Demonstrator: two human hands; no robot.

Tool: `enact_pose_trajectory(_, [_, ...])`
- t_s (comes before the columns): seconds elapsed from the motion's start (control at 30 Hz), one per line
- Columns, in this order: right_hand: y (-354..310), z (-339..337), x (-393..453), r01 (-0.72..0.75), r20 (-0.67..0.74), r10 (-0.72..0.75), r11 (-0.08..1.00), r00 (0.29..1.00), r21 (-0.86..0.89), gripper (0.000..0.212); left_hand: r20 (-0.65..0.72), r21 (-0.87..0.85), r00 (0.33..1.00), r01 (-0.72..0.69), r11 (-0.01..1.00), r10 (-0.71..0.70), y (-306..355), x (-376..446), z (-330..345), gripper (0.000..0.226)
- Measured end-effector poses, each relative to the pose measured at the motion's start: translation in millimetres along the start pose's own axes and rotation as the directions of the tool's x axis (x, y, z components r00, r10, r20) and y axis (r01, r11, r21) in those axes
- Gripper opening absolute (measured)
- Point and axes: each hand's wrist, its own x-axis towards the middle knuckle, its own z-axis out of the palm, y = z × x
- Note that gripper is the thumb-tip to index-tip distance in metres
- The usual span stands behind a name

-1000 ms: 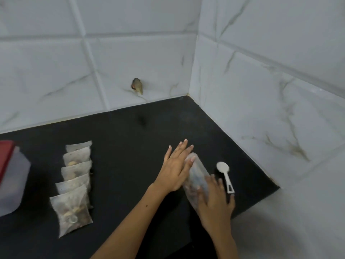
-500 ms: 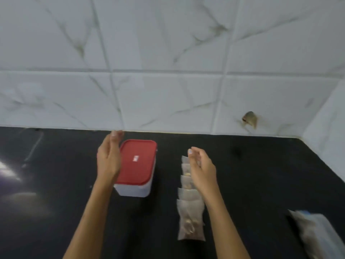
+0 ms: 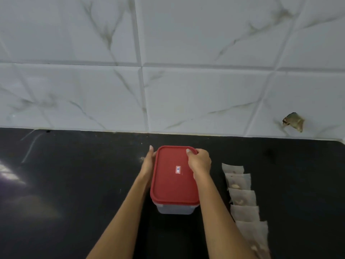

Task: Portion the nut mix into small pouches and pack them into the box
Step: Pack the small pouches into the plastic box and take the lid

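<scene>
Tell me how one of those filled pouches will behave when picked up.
A pouch in the row looks like thin translucent film, so probably floppy and sagging around its nuts. It holds only a few pieces, so likely light. Lying flat and overlapped on the black counter, lifting one may drag its neighbour.

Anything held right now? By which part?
The box: the right hand grips the far right corner of its red lid, and the left hand rests on the lid's left edge.
</scene>
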Motion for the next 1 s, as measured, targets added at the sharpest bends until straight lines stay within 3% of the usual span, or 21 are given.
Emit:
enact_pose_trajectory(0.13, [3.4, 0.8, 4.5, 0.028, -0.058, -0.022, 0.995, 0.998, 0.094, 0.020, 0.067, -0.008, 0.996, 0.061, 0.998, -0.060, -12.6, 4.5, 2.2, 0.068])
enact_pose_trajectory(0.27, [3.1, 2.6, 5.8, 0.047, -0.132, -0.031, 0.991, 0.991, 0.125, 0.018, -0.002, -0.064, 0.998, 0.063, 0.996, -0.063, -15.6, 6.7, 1.4, 0.073])
enact_pose_trajectory(0.43, [1.5, 4.3, -1.0, 0.228, -0.250, -0.209, 0.972, 0.945, 0.048, 0.017, -0.044, -0.098, 0.997, 0.066, 0.993, -0.070, -16.3, 6.2, 3.1, 0.072])
enact_pose_trajectory(0.57, [1.6, 3.0, -5.4, 0.336, -0.251, -0.316, 0.941, 0.915, 0.042, 0.022, -0.019, -0.076, 0.999, 0.032, 0.997, -0.033, -16.3, 6.9, 2.8, 0.061])
enact_pose_trajectory(0.67, [1.4, 2.9, -7.1, 0.437, -0.276, -0.412, 0.899, 0.868, 0.033, 0.024, -0.011, -0.088, 0.999, 0.031, 0.996, -0.032, -15.8, 5.1, 5.6, 0.058])
enact_pose_trajectory(0.8, [-0.5, -3.6, -16.5, 0.574, -0.332, -0.498, 0.796, 0.801, 0.190, 0.025, -0.025, -0.074, 0.999, 0.020, 0.997, -0.022, -14.3, 2.4, 4.3, 0.058])
enact_pose_trajectory(1.0, [-14.5, -22.1, -47.0, 0.666, -0.372, -0.558, 0.679, 0.742, 0.310, 0.024, -0.031, -0.084, 0.998, 0.058, 0.995, -0.061, -13.7, 0.8, 5.6, 0.053])
